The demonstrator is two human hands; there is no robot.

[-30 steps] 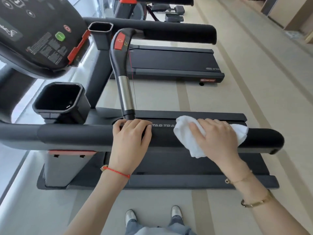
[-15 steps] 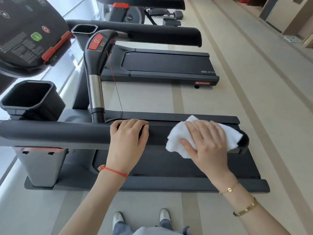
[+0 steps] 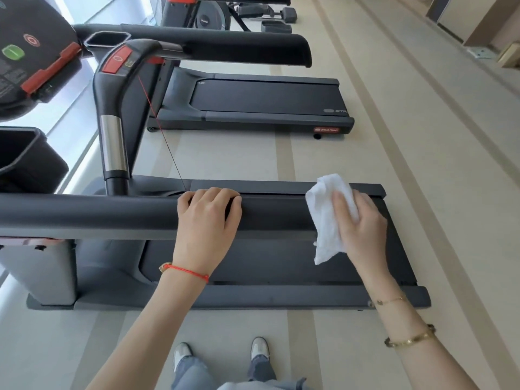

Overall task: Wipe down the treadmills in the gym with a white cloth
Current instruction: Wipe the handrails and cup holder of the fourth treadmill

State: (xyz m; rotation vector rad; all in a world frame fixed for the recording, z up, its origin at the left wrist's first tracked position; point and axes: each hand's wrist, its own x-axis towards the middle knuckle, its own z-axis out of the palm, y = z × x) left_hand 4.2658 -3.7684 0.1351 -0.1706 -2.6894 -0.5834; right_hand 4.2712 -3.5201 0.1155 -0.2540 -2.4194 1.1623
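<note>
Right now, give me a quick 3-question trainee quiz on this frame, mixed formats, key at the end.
1. True or false: the left hand holds the white cloth.
2. Multiple choice: where is the cloth pressed? A) on the console with the green button B) at the free end of the near treadmill's handrail C) on the floor
3. Fill in: the wrist with the red string bracelet belongs to the ____ hand.

Key
1. False. The right hand presses the cloth; the left hand's fingers curl over the handrail with nothing in them.
2. B
3. left
</note>
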